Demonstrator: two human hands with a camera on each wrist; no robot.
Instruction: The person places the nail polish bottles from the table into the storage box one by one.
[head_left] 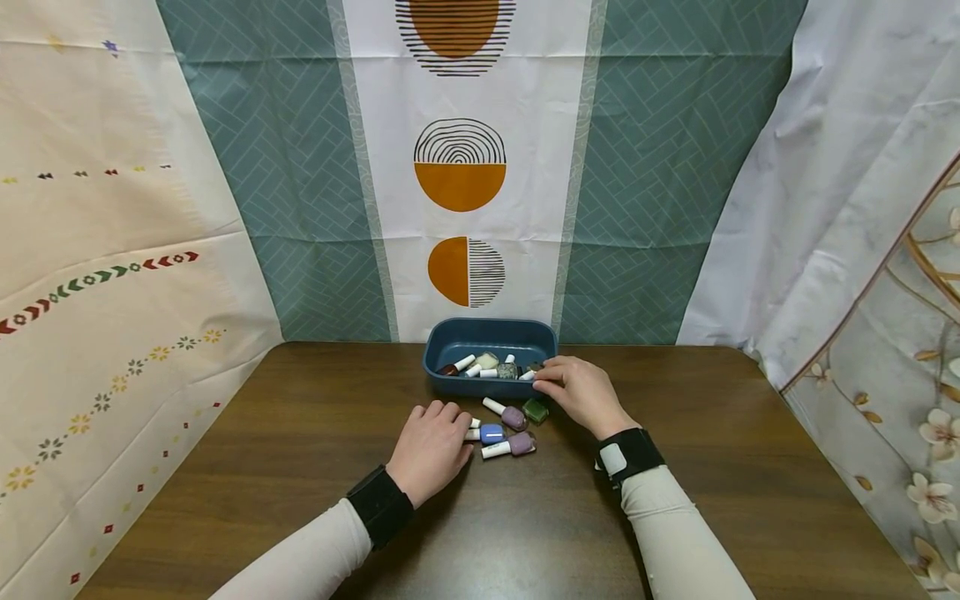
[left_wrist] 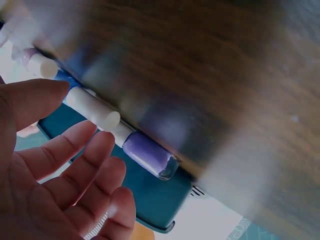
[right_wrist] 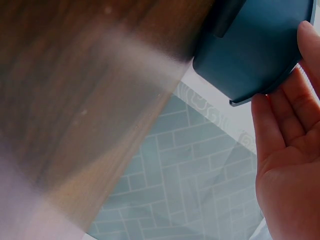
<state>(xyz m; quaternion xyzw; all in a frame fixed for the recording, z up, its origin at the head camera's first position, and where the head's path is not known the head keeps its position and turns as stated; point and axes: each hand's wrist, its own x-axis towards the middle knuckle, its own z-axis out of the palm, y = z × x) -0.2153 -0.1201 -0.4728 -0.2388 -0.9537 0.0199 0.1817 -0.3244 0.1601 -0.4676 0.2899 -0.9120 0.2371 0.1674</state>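
Over the left end of a group of nail polish bottles, my left hand (head_left: 433, 448) lies with fingers loosely bent. In the left wrist view its thumb and fingertips are apart, close to a white cap (left_wrist: 92, 107); a lilac nail polish bottle (left_wrist: 149, 154) lies beyond. A blue bottle (head_left: 492, 433), two mauve bottles (head_left: 514, 418) and a green bottle (head_left: 536, 410) lie near it. My right hand (head_left: 583, 390) reaches over the right front corner of a blue bin (head_left: 457, 386), fingertips beside a dark bottle with a white cap (head_left: 528, 376). I cannot tell whether they grip it.
Several nail polish bottles, including a pale one (head_left: 487, 360) and a glittery one (head_left: 507, 370), lie inside the bin. The bin stands at the far edge of the brown wooden table (head_left: 315, 433). Patterned cloths (head_left: 637, 208) hang behind and on both sides.
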